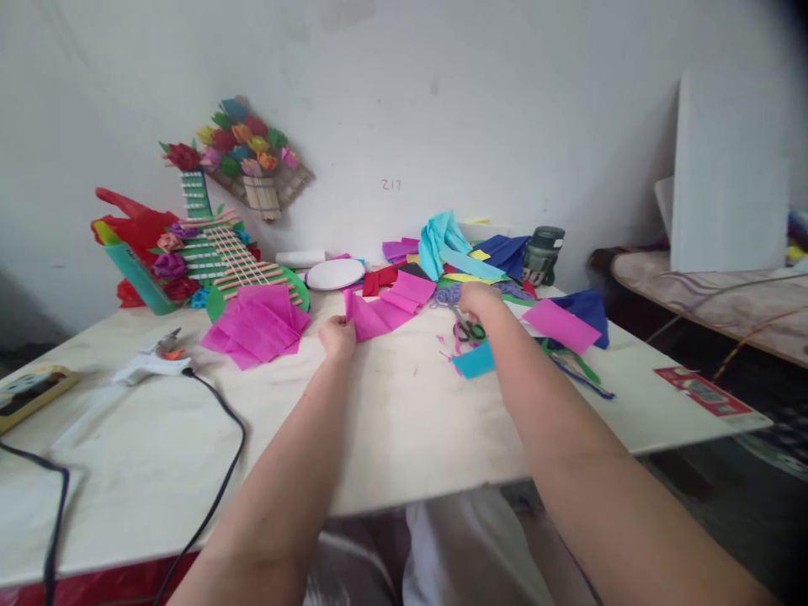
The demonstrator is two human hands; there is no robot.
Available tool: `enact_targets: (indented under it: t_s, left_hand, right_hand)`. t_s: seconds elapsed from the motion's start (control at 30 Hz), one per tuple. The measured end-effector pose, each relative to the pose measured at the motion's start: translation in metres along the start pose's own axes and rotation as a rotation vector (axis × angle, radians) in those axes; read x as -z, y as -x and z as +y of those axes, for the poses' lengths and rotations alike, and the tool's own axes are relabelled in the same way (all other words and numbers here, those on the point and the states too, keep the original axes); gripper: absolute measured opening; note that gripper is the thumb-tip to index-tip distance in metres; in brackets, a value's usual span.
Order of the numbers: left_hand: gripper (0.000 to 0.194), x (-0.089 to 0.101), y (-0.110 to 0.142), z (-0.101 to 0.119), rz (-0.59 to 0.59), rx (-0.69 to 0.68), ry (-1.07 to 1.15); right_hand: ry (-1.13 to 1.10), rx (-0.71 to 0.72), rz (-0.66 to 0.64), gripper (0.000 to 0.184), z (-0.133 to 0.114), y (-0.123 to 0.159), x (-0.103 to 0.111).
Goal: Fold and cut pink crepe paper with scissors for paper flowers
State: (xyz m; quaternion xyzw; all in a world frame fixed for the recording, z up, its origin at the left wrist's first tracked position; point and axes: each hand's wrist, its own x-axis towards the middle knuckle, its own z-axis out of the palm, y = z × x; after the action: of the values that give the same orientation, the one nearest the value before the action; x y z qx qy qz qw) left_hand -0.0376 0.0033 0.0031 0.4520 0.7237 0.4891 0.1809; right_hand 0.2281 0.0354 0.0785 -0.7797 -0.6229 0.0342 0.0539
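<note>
My left hand (337,335) pinches the left end of a strip of magenta crepe paper (390,310), which lies creased across the table. Just left of that hand is a stack of magenta paper pieces (257,328). My right hand (480,300) is reached out over a pair of dark-handled scissors (468,331), beside some purple yarn (448,294). Its fingers curl down by the scissors' blades, but blur and the back of the hand hide whether they grip. A blue paper piece (473,360) and a magenta piece (563,326) lie near my right forearm.
A white glue gun (151,364) with a black cord lies left, near a power strip (34,396). Behind stand a guitar-shaped flower craft (220,252), a teal tube (139,273), a white disc (335,274), bunched cyan paper (442,240) and a dark bottle (544,252).
</note>
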Motion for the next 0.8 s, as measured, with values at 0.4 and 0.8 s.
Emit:
enact_targets:
  t_s: [0.4, 0.8]
  left_hand:
    - [0.011, -0.002, -0.003, -0.003, 0.009, -0.012, 0.089]
    - [0.012, -0.004, -0.010, -0.007, -0.006, 0.017, 0.077]
  right_hand:
    - [0.133, 0.003, -0.205, 0.026, 0.001, 0.022, -0.019]
    - [-0.024, -0.072, 0.306, 0.030, 0.001, 0.040, -0.022]
